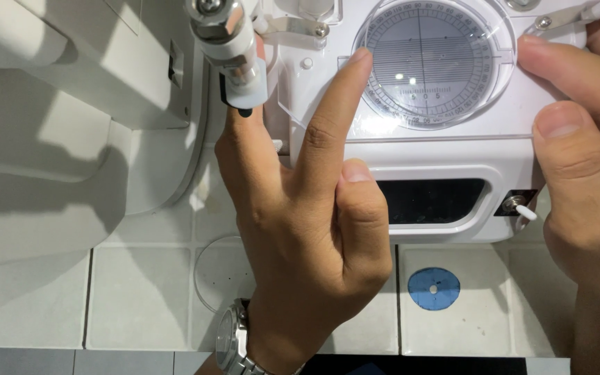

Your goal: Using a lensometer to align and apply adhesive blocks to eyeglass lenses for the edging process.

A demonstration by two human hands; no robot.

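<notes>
Resting at 6 o'clock on the white tiled tabletop (pixel 140 298): left hand (pixel 300 229), silver wristwatch (pixel 234 340) on the wrist. Just right of the wrist, at 5 o'clock, a blue round sticker (pixel 433 288) on a tile; left of it, a faint clear disc (pixel 213 278) lying flat, partly under the hand.

Left hand spread, holding nothing: thumb folded against the white lens-marking device (pixel 446 163) above its dark window (pixel 430 201), index finger stretched up to 12 o'clock with its tip on the edge of the clear round protractor dial (pixel 428 66), another finger reaching to 11 o'clock beneath the chrome and white marking post (pixel 234 48).

At 3 o'clock, right hand (pixel 585 160), fingers loosely curled against the device's right side, thumb near a small white toggle switch (pixel 519 207), fingertip touching the clear plate beside the dial. Whether anything is pinched there, cannot tell.

Farther off, at 9 to 10 o'clock, a bulky white machine housing (pixel 71 104), well apart from both hands.
</notes>
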